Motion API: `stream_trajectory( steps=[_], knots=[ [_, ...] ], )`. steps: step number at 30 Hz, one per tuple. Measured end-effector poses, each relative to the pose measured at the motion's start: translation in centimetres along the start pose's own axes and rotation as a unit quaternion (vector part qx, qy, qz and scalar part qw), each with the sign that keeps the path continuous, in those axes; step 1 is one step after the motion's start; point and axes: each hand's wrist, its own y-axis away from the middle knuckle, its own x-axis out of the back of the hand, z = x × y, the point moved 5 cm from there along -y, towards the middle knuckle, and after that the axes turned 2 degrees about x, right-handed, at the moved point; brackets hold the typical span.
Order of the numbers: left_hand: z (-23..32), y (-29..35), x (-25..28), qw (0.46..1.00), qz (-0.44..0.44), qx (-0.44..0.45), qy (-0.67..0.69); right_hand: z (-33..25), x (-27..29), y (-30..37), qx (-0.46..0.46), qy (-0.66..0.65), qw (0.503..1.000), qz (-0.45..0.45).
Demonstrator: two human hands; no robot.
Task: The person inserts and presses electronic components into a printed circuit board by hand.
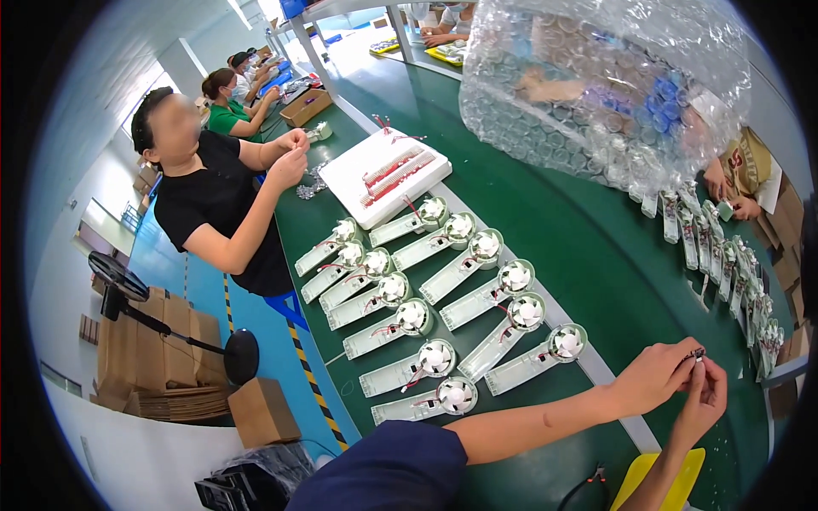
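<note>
Pinching a small dark part (696, 354) over the right side of the green desk (545, 230), the person's left hand (652, 375) and right hand (705, 400) are meeting fingertip to fingertip, the fingers of both drawn narrow on that piece. The left arm, in a navy sleeve (383, 464), is reaching across the near end of the desk, while the right forearm is passing over a yellow tray (685, 477). Beside the tray, a hand tool with dark handles (599, 473) is lying on the desk. Left of the hands, pale fan units (527, 312) with white blades and red wires are resting in two slanting rows. Beyond them, a white block (341, 175) is carrying red-wired pieces (399, 173). A co-worker in a black top (204, 204) is standing along the left edge, bringing both hands together. Clear bubble wrap (588, 111) is hanging at upper right, and more pale units (728, 268) are lining the far right side.
</note>
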Motion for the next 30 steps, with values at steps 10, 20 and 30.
stream_trajectory(
  steps=[10,20,30],
  knots=[
    [0.7,0.3,0.5,0.998,-0.012,0.024,-0.059,-2.7,-0.7,0.9,0.000,0.000,1.000,0.019],
    [2.5,-0.5,-0.9,0.998,-0.022,0.050,0.017,-5.6,-0.3,-0.1,0.004,-0.084,0.996,-0.010],
    [2.8,0.4,-0.1,0.999,-0.029,0.046,0.001,-5.6,-0.8,0.7,-0.019,-0.087,0.996,-0.025]
  ],
)
